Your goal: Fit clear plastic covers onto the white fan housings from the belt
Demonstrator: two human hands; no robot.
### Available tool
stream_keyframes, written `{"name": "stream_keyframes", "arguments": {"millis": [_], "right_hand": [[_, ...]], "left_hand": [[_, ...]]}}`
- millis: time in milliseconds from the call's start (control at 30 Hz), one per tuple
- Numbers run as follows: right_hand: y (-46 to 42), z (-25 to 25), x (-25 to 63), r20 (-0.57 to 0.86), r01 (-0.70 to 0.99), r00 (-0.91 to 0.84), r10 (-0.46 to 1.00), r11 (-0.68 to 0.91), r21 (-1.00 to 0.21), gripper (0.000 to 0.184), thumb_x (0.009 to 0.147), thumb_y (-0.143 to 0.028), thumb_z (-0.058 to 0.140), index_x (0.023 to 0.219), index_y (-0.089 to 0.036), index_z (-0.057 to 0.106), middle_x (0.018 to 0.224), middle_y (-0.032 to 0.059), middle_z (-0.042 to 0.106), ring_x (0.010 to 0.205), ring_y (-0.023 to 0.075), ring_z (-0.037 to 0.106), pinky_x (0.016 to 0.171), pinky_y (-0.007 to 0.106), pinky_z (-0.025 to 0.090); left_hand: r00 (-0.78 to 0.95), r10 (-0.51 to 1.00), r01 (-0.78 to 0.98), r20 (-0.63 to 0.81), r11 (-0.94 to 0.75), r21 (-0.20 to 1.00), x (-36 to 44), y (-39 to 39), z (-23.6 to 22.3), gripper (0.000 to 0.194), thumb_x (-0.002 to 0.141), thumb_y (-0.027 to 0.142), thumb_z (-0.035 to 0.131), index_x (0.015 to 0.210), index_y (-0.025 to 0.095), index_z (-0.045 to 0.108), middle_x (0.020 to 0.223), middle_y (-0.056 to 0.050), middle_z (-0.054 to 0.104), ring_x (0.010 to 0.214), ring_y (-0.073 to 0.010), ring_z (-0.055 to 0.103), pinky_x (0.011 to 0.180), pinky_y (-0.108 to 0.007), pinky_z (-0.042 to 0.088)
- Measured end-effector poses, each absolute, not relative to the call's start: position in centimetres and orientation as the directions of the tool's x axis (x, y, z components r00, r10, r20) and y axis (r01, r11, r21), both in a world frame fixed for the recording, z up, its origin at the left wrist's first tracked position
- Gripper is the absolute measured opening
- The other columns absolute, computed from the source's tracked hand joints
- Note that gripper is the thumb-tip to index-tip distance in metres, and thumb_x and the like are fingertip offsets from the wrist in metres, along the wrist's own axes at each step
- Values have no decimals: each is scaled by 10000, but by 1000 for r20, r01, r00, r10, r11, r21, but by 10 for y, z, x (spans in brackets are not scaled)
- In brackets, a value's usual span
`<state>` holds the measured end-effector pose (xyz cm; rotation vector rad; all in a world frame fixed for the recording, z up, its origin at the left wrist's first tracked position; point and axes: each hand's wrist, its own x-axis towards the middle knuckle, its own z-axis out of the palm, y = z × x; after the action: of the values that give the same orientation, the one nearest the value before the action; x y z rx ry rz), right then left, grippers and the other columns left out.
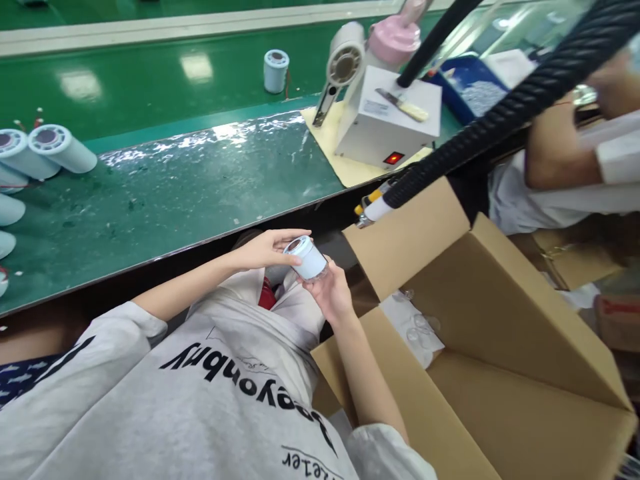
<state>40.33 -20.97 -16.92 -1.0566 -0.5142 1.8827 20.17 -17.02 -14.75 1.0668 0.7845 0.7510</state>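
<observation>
A light blue cylindrical housing [311, 262] with a vented dark-centred end is held above my lap, tilted. My left hand [270, 251] grips it from the left near the vented end, thumb across its side. My right hand [330, 288] closes around its lower end from below. Something clear, like a plastic rim, shows between that lower end and my right fingers; its exact shape is hard to make out. Similar housings [64, 148] with thin wires lie in a group at the bench's left, and a single housing [276, 71] stands upright at the back.
An open cardboard box [530, 393] on my right holds clear plastic rings [423, 330] and white paper. A black corrugated hose [465, 137] crosses above it. On the green bench [200, 193] stand a white box-shaped device [390, 120], a hand-held fan [345, 60] and a blue tray [470, 87]. A co-worker's arm [560, 147] is at right.
</observation>
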Motion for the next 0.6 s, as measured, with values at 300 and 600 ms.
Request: {"name": "stream_keyframes", "arguments": {"millis": [300,600], "right_hand": [[-177,-191,406,-477,-721,64,877,-289,-629,290,996,-423,386,985,-233,605,816,24,728,601,140,634,497,210,506],[-188,-178,407,-498,-674,-50,866,-397,-623,279,983,-445,540,930,-196,652,799,39,735,593,144,655,519,223,559]], "left_hand": [[601,780,-76,-174,272,959,265,-89,-153,726,572,444,965,1192,130,756,1289,-142,736,1320,-349,607,1202,-532,367],[651,745,-37,-142,219,975,234,-111,-144,653,636,315,948,1195,152,652,1452,-202,618,1317,-310,618,1126,-486,460]]}}
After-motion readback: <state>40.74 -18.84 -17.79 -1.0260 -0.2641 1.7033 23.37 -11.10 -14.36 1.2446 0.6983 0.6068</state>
